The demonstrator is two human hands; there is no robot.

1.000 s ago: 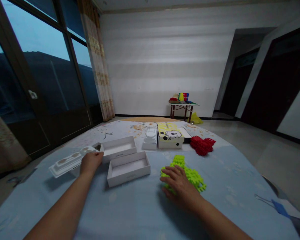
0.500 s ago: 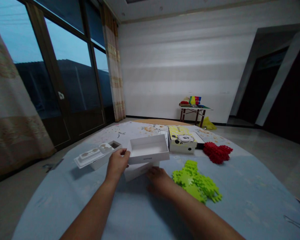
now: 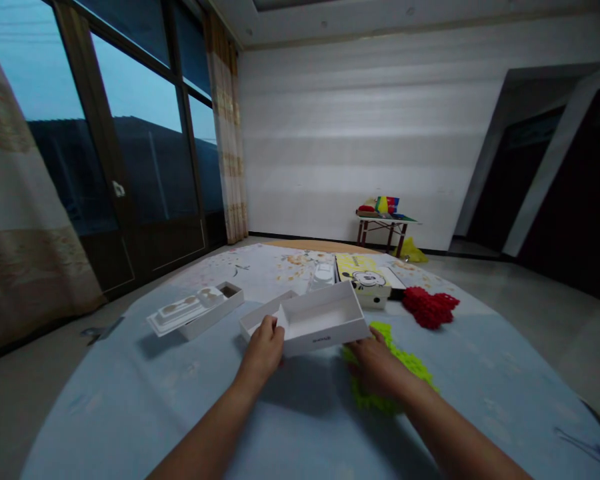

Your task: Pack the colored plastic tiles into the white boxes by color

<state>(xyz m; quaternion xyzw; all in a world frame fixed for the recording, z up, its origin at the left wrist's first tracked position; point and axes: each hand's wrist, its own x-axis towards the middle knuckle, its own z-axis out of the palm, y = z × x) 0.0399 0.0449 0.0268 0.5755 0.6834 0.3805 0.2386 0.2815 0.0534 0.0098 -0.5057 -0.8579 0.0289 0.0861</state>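
Note:
My left hand point(image 3: 265, 347) grips the left end of a shallow white cardboard box point(image 3: 325, 320), thumb over its wall. The box is open towards me, tilted with its right end higher, and has small dark print on its near wall. At the box's lower right corner, my right hand point(image 3: 380, 367) is closed on its edge, fingers partly hidden and blurred. Beneath that hand lie bright green interlocking plastic pieces point(image 3: 415, 367). Behind the held box, a second white open box point(image 3: 253, 323) rests on the table, partly covered by it.
On the left stands a long white box point(image 3: 213, 320) with a white moulded tray point(image 3: 183, 309) on it. A yellow cartoon box point(image 3: 363, 277) and red plastic pieces point(image 3: 430, 307) are at the back right. A floral cloth point(image 3: 145, 400) covers the round table.
The held white box has moved right and tilted, right end up. My right hand has left the lower white box and moved right, over the green pieces. The lower box now shows its open inside.

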